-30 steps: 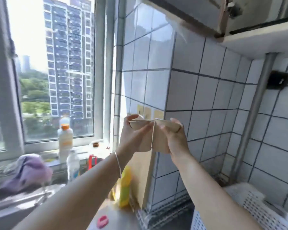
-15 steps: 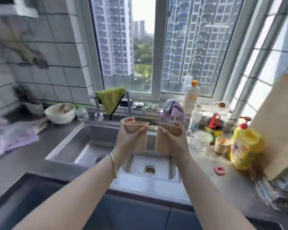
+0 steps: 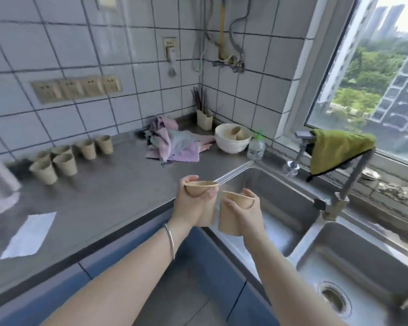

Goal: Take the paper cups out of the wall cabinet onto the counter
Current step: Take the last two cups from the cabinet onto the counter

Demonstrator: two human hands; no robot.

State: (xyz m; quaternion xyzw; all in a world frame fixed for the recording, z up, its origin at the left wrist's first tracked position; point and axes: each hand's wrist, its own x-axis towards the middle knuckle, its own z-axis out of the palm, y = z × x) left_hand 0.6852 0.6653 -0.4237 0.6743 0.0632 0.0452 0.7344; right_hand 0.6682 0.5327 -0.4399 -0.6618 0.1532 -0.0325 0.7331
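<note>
Your left hand point(image 3: 193, 208) and right hand point(image 3: 244, 217) each wrapped fingers around a paper cup point(image 3: 201, 187): light, crushable, best held mid-wall, gently.

There is a single view, from a wide-angle camera worn on the person's head. It looks forward and down across a corner of the kitchen, towards the meeting of two tiled walls. The counter point(image 3: 99, 191) fills the left and middle, the sink point(image 3: 280, 208) the lower right, and the window point(image 3: 368, 85) the upper right edge. Both forearms reach up from the bottom edge, so the left hand point(image 3: 194, 205) and right hand point(image 3: 246, 215) sit near the lens at frame centre, while the far corner lies well back. Straight lines bow towards the edges.
</note>
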